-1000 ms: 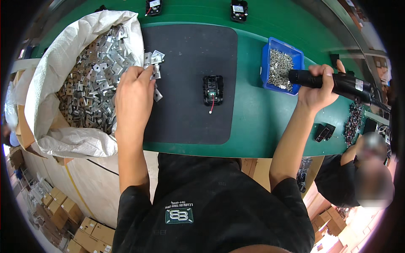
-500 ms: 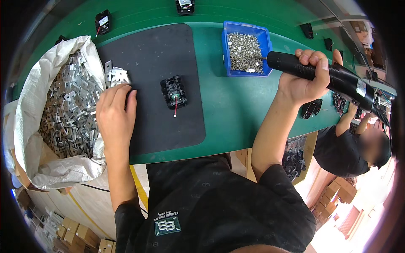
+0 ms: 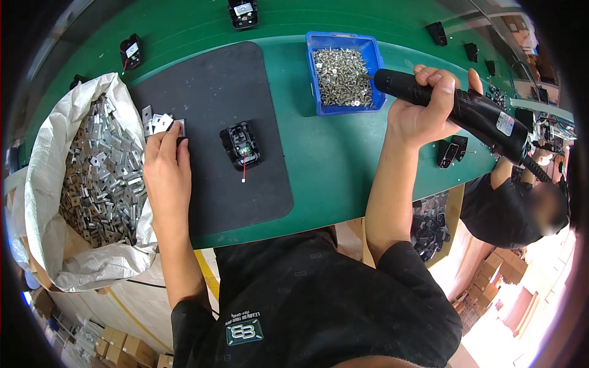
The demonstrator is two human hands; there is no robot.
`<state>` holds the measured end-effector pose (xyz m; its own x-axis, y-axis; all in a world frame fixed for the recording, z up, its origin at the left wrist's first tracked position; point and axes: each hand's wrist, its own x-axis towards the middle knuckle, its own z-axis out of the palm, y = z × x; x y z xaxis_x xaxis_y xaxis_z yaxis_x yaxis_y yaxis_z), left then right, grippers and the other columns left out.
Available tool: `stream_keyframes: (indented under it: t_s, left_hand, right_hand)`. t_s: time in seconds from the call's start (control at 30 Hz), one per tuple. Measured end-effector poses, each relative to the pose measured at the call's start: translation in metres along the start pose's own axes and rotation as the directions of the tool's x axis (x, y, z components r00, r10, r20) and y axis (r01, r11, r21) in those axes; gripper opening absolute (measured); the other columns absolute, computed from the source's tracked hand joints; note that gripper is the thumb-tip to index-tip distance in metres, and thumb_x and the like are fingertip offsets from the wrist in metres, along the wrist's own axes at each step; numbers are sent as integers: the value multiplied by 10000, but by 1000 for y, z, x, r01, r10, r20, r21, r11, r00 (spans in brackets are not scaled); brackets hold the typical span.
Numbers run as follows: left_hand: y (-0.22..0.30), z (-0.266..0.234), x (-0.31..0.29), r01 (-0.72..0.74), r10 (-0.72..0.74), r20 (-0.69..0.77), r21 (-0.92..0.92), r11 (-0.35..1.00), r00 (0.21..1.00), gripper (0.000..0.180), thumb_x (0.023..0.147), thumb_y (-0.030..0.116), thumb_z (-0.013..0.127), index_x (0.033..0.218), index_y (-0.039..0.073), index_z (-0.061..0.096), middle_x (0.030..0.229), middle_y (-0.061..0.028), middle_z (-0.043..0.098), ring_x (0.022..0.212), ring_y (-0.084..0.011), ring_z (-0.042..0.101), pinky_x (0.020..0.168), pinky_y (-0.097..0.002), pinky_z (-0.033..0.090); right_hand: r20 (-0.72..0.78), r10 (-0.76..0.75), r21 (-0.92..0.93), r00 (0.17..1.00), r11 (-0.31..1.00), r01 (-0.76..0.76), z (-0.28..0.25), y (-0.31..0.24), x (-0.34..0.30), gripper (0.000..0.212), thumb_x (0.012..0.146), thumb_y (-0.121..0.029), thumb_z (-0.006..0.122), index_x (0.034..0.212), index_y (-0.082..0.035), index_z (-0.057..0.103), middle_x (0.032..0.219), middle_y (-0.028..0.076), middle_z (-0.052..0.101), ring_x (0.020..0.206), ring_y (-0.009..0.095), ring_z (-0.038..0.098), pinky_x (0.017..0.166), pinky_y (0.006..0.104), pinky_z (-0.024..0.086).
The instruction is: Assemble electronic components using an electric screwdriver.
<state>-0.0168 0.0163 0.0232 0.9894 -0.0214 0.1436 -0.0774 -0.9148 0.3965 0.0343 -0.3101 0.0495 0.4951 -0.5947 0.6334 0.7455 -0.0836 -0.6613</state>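
Note:
My left hand (image 3: 167, 175) rests at the left edge of the dark mat (image 3: 236, 73), its fingertips closed on a small silver metal plate (image 3: 182, 126). More such plates (image 3: 161, 121) lie just beyond the fingers. In my right hand (image 3: 426, 113) is a black electric screwdriver (image 3: 485, 119), fingers wrapped round its body. The screwdriver's tip reaches the right side of a blue bin (image 3: 314, 101) full of silver screws (image 3: 343, 76). Between my hands, a black plastic housing (image 3: 240, 146) with a small green board and a red wire lies on the mat.
A white woven sack (image 3: 46, 202) of metal plates stands at the left. More black housings (image 3: 243, 13) sit along the far green surface. Black parts (image 3: 452, 152) lie right of my right forearm, above a carton (image 3: 454, 214) of dark pieces. A co-worker (image 3: 509, 205) is at the right.
My left fingers have closed on a metal plate at the pile. The screwdriver stays at the screw bin in my right hand. The view has shifted slightly.

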Motion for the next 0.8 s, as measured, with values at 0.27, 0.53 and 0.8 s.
stream_keyframes:
  t_s: [0.27,0.53,0.8]
  left_hand:
    - [-1,2,-4,-223,239,-94,152,963,967,232,860,44,658,1088,18,694,1082,-140,680,909,-304,655,826,-392,523]
    - [11,1,-4,-72,71,-19,-93,993,997,266,799,65,740,1055,12,692,941,-116,690,823,-287,660,744,-361,532]
    - [9,-5,5,35,-17,131,-136,990,991,246,796,57,738,1015,-13,649,880,-128,655,728,-214,633,664,-315,521]
  right_hand:
    - [-18,8,190,1000,982,-5,1,-9,2,523,827,-19,644,1289,-8,398,710,89,605,615,172,569,686,404,521]
    - [144,83,309,986,943,-125,-12,-35,14,521,887,-128,549,1369,-87,355,753,46,560,635,160,513,674,397,448]
    - [72,184,245,980,949,-196,-11,-24,8,563,836,-129,594,1337,-30,356,718,54,540,623,166,504,651,397,454]
